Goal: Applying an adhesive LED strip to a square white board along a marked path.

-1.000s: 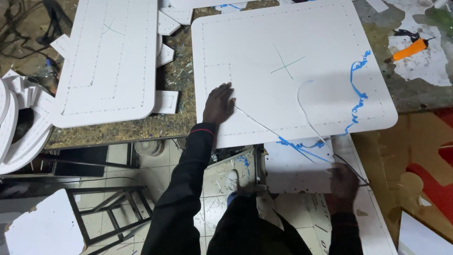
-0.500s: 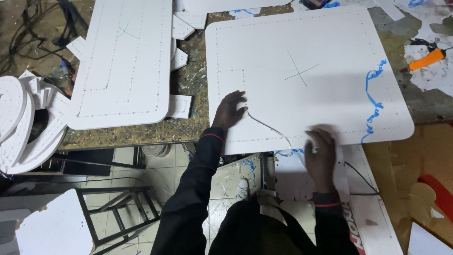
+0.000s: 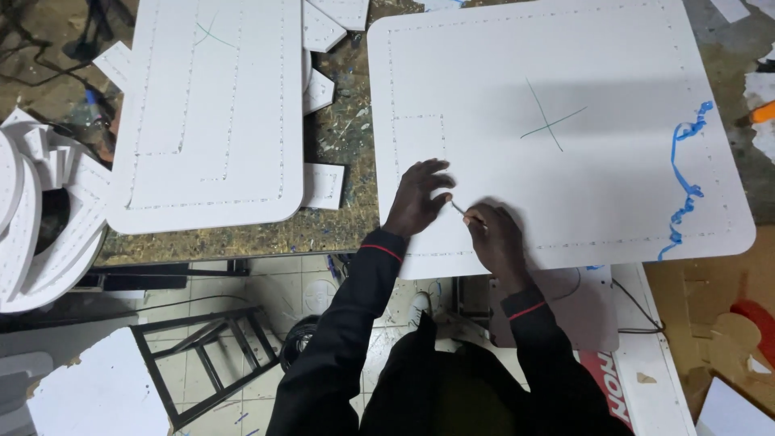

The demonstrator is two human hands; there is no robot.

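Right hand (image 3: 494, 236) pinches a thin wire (image 3: 457, 207) on the white panel (image 3: 565, 186); left hand (image 3: 420, 198) rests spread, holding nothing

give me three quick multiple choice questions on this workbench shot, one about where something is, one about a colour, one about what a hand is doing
1. Where does the curly strip lie on the big white board?
A. near its right edge
B. at its middle
C. near its left edge

2. What colour is that strip?
A. red
B. blue
C. green

3. How is the left hand placed?
A. clenched in a fist above the board
B. fingers spread on the board
C. off the board, hanging down

Answers:
1 A, it runs down beside the right edge's dotted line.
2 B, it is bright blue against the white.
3 B, the fingers are spread on the board beside the right hand, which pinches a thin wire.
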